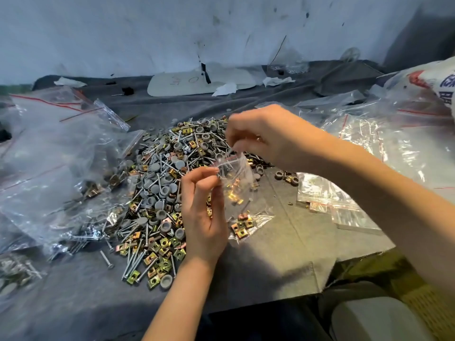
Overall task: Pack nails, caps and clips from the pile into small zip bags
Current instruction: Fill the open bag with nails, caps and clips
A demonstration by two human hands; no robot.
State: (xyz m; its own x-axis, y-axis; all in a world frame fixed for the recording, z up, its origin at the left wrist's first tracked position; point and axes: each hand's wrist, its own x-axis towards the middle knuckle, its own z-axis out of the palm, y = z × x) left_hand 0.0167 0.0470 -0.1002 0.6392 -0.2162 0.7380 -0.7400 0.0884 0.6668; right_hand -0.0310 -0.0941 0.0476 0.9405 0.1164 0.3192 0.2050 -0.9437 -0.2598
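Hardware is heaped in the centre of the frame: a pile (pixel 160 188) of silver nails (pixel 106 260), round grey caps (pixel 167 226) and brass-coloured square clips (pixel 150 258) is spread over a grey cloth (pixel 246 274). At the pile's right edge, a small zip bag (pixel 240 178) with a red strip at its mouth is held up above the cloth between both hands. The bag's left edge is pinched between the curled thumb and fingers of the left hand (pixel 203 215). The right hand (pixel 263 136) is set above the bag with its fingers bent down at the mouth. The fingertips are smeared by motion blur; the red-striped rim seems to be pinched there, but it cannot be told whether a piece is also held. A few yellow clips are seen through the bag's clear wall. Just below it, a second small bag (pixel 251 222) holding clips is laid flat on the cloth. A stack of empty zip bags (pixel 327 198) is laid at the right of the frame, and large clear bags (pixel 49 153) partly filled with hardware are piled at the left. A pale board (pixel 197 84) is laid at the upper centre, near the foot of the wall.
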